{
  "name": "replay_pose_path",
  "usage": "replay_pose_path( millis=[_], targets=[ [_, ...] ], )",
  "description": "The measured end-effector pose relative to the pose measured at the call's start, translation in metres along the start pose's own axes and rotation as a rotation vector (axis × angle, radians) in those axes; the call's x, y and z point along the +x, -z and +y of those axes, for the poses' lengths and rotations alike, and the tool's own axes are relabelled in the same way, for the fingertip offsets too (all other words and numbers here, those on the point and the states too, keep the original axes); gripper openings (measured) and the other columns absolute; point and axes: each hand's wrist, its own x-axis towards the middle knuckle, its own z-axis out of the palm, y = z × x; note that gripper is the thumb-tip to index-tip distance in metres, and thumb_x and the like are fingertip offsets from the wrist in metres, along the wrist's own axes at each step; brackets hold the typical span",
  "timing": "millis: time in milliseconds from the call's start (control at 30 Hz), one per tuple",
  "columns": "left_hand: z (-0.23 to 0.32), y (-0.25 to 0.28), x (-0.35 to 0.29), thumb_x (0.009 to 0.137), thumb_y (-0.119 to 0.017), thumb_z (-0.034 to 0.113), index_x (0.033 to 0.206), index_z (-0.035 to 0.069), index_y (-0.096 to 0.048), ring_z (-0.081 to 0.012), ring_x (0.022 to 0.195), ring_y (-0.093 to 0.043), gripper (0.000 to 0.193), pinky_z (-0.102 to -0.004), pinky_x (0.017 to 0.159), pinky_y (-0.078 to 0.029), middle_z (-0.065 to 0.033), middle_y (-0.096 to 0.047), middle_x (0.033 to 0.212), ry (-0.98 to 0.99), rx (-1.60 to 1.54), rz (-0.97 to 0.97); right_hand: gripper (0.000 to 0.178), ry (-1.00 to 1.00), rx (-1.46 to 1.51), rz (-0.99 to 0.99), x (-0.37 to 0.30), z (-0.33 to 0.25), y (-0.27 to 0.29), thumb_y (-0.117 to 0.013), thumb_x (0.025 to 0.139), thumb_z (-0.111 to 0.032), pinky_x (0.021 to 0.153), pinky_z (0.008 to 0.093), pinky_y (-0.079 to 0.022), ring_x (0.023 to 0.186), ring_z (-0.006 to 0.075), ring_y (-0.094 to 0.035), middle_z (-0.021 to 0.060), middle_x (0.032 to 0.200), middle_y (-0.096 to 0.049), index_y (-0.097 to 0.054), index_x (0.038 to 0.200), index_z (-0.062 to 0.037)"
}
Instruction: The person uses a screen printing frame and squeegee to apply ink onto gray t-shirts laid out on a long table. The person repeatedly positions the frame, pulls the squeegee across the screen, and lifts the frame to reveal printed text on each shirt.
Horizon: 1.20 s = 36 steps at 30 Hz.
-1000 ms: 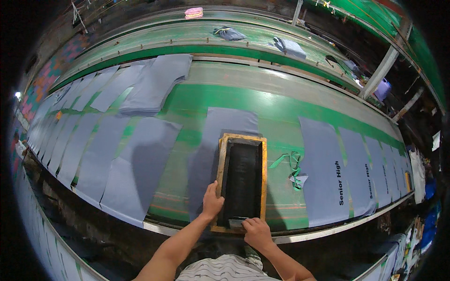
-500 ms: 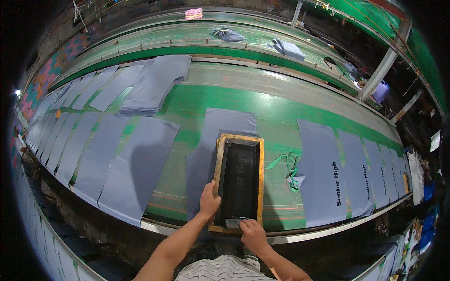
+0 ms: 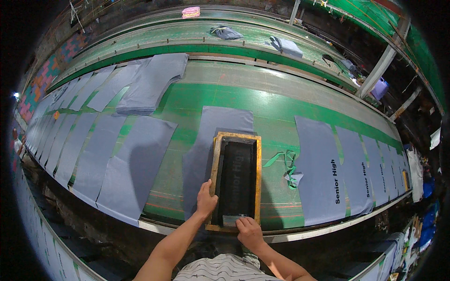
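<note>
Lettering (image 3: 335, 181) runs black on grey panels (image 3: 318, 154), faint inside the frame (image 3: 258, 182).

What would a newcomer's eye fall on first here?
Probably the yellow-edged frame at lower centre, over a grey-blue cloth on the green table, with the left hand gripping its left side and the right hand on a flat grey blade inside its near end. Next, the black-lettered cloths lined up at the right, and the tangled green strip between them and the frame.

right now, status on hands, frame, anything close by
Left hand holding frame by left edge. Right hand gripping scraper inside near end. Frame over grey cloth; green ribbon right of it, apart.
</note>
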Motion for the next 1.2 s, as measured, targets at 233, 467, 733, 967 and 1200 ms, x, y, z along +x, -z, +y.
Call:
replay_pose_path(
  millis=[233, 467, 733, 967, 1200],
  targets=[
    [0.003, 0.001, 0.002, 0.074, -0.068, 0.002, 0.143, -0.006, -0.05, -0.0445, 0.128, -0.055, 0.071, -0.0457, 0.111, -0.045, -0.0263, -0.058, 0.136, 0.029, 0.002, -0.018, 0.034, 0.017, -0.052, 0.028, 0.04, 0.033, -0.014, -0.068, 0.067, -0.002, 0.093, 0.0421, -0.054, 0.101, 0.0333, -0.065, 0.0141, 0.103, -0.068, -0.066, 0.101, -0.0012],
    [0.009, 0.004, 0.001, 0.074, -0.067, 0.002, 0.142, -0.006, -0.051, -0.0434, 0.13, -0.054, 0.071, -0.0459, 0.111, -0.045, -0.0252, -0.057, 0.137, 0.038, -0.005, -0.034, 0.031, 0.029, -0.085, 0.113, 0.125, 0.105, -0.044, -0.065, 0.066, 0.002, 0.089, 0.0426, -0.055, 0.097, 0.0335, -0.064, 0.0143, 0.101, -0.069, -0.065, 0.097, -0.0013],
    [0.014, 0.005, 0.0, 0.075, -0.067, 0.001, 0.144, -0.005, -0.05, -0.0428, 0.13, -0.054, 0.071, -0.0457, 0.112, -0.045, -0.0248, -0.057, 0.137, 0.04, 0.0, -0.048, 0.015, 0.052, -0.137, 0.192, 0.221, 0.171, -0.057, -0.068, 0.074, -0.003, 0.085, 0.0415, -0.054, 0.094, 0.0315, -0.063, 0.0109, 0.093, -0.066, -0.064, 0.089, -0.0055],
    [0.007, 0.003, -0.002, 0.076, -0.067, 0.001, 0.143, -0.005, -0.05, -0.0428, 0.131, -0.054, 0.07, -0.0452, 0.112, -0.045, -0.0238, -0.057, 0.138, 0.035, -0.039, -0.009, 0.01, -0.044, -0.014, 0.087, 0.262, 0.187, -0.035, -0.07, 0.083, -0.008, 0.091, 0.0426, -0.053, 0.1, 0.0338, -0.067, 0.0139, 0.097, -0.07, -0.068, 0.092, -0.0042],
    [0.014, 0.006, 0.002, 0.076, -0.067, 0.0, 0.145, -0.003, -0.05, -0.0421, 0.132, -0.054, 0.071, -0.044, 0.112, -0.044, -0.0227, -0.055, 0.14, 0.061, -0.027, -0.043, 0.01, -0.076, -0.075, -0.053, 0.292, 0.211, -0.034, -0.071, 0.085, -0.011, 0.083, 0.0526, -0.054, 0.104, 0.0383, -0.067, 0.0164, 0.103, -0.072, -0.071, 0.093, -0.0046]
  ],
)
